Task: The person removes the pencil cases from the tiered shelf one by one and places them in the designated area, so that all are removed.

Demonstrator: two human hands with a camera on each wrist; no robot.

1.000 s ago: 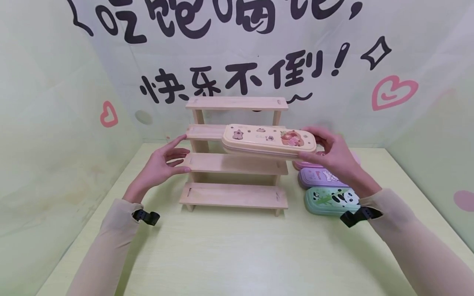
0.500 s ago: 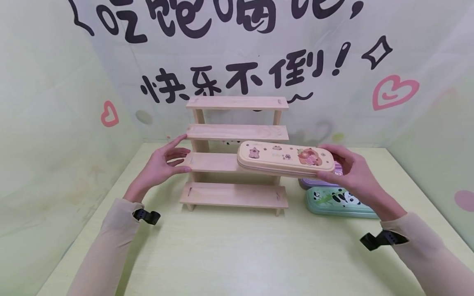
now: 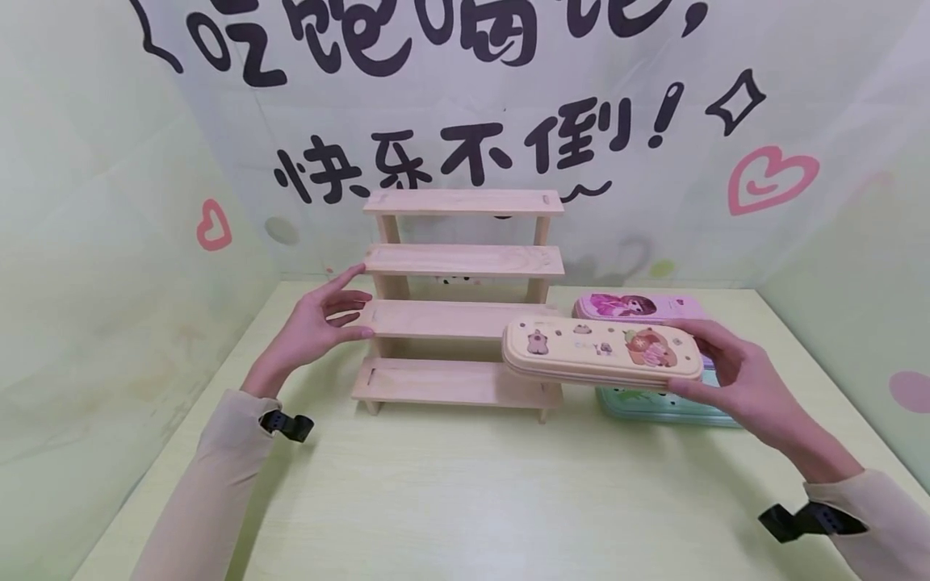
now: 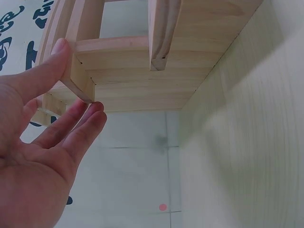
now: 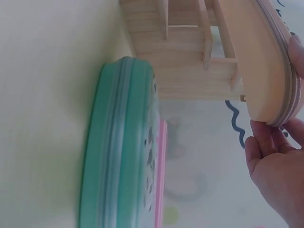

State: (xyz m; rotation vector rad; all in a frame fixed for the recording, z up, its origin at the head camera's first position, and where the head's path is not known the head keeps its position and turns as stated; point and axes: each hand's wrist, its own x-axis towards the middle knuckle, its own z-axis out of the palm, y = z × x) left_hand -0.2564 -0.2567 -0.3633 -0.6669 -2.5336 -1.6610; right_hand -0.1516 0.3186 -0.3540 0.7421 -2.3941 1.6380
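Observation:
A cream pencil case (image 3: pixel 559 363) with a strawberry picture and small bears on its lid is held above the table by my right hand (image 3: pixel 756 395). Thumb and fingers pinch its right end; in the right wrist view its zipped edge (image 5: pixel 280 61) shows. The case's left end overlaps the right side of a four-tier wooden rack (image 3: pixel 465 258) in the head view. My left hand (image 3: pixel 312 331) is at the rack's left side. The left wrist view has that hand's thumb and fingers on opposite edges of one shelf board's end (image 4: pixel 80 78).
Right of the rack lie a pink pencil case (image 3: pixel 617 305), a green one (image 3: pixel 654 410) and, mostly hidden between them, a purple one. The pale table (image 3: pixel 465 492) is bounded by printed cloth walls (image 3: pixel 327 105) at the back and sides.
My right hand has brought the cream pencil case away from the upper shelves, rightward, down and nearer to me. The pink case shows again behind it. My left hand stays in place on the rack.

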